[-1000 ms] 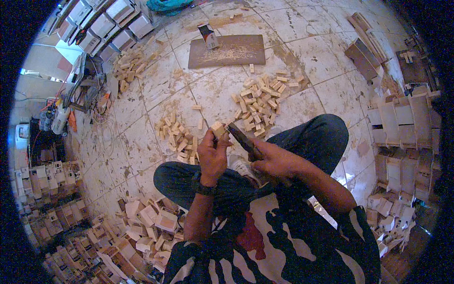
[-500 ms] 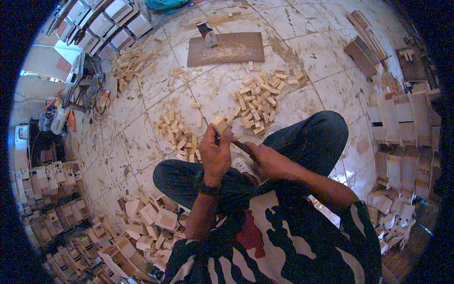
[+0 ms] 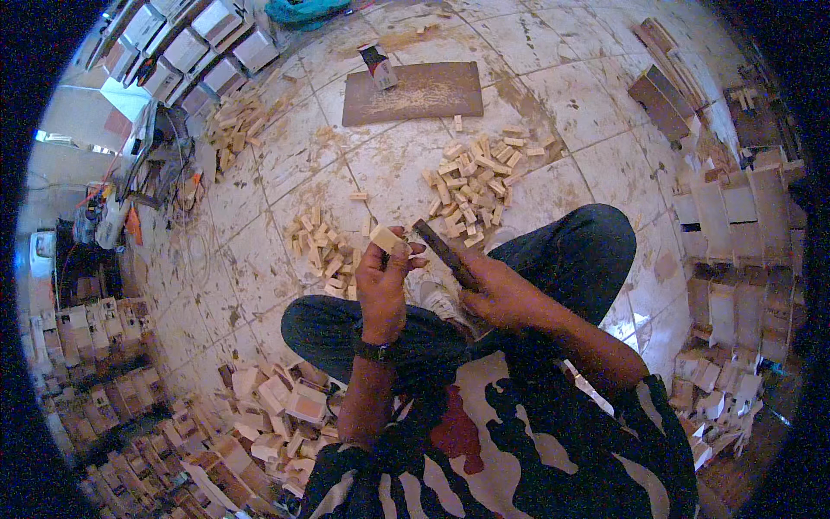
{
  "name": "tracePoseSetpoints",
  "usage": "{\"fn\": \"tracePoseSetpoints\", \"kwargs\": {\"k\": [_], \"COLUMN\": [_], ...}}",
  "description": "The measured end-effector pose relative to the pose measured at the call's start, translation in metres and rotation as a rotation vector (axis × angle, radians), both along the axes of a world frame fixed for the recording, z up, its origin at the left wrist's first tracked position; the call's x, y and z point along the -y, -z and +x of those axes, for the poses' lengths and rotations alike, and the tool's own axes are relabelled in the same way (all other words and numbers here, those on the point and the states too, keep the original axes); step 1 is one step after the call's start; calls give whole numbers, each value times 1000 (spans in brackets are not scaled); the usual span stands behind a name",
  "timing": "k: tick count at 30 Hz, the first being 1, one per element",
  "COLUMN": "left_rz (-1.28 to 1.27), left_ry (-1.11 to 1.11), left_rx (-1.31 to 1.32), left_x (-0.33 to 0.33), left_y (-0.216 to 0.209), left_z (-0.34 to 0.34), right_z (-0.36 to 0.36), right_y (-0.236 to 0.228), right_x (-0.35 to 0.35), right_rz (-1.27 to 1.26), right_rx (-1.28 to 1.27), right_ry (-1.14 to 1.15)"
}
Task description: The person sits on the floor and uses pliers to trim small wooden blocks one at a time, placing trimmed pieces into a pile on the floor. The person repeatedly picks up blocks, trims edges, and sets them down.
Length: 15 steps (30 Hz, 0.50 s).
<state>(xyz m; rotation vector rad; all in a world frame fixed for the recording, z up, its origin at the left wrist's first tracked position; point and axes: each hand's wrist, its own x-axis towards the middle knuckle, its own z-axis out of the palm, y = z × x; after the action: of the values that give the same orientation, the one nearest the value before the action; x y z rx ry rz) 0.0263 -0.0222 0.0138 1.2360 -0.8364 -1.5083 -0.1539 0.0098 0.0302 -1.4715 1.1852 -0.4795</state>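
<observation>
Between the thumb and fingers of my left hand (image 3: pixel 381 292) is a small pale wooden block (image 3: pixel 386 238), raised over the floor in front of my crossed legs. My right hand (image 3: pixel 501 290) is wrapped round a dark, flat, straight-sided bar (image 3: pixel 438 246), perhaps a file. Its free end points up and left, a small gap away from the block. The rest of the bar is covered by my palm. Beyond my hands lie two heaps of similar blocks, a smaller left heap (image 3: pixel 318 246) and a larger right heap (image 3: pixel 471 183).
A brown board (image 3: pixel 432 95) with shavings on it lies ahead, and a small box (image 3: pixel 378 67) stands on it. Another wood pile (image 3: pixel 235 125) is far left. Cables and tools (image 3: pixel 112 212) lie at left. Stacked wooden pieces (image 3: pixel 290 402) crowd both sides of me.
The bar has come away from the block and now tilts up in my right hand. My left hand has shifted slightly left and down with the block, which is turned more to view.
</observation>
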Motion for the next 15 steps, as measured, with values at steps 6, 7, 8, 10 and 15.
{"fn": "tracePoseSetpoints", "kwargs": {"k": [6,7,8,10,15], "left_rz": [95,130,163,214,114], "left_ry": [5,-3,-14,-38,-38], "left_rx": [31,-10,-79,-201,11], "left_x": [1,1,2,2,-2], "left_y": [-1,0,-1,-1,-4], "left_z": [2,3,3,5,0], "right_z": [2,2,1,-2,-6], "right_y": [6,8,8,9,5], "right_x": [-6,-6,-6,-7,-7], "right_rz": [-200,-200,-203,-149,47], "right_rx": [-242,-260,-270,-190,-15], "right_ry": [108,111,116,109,13]}}
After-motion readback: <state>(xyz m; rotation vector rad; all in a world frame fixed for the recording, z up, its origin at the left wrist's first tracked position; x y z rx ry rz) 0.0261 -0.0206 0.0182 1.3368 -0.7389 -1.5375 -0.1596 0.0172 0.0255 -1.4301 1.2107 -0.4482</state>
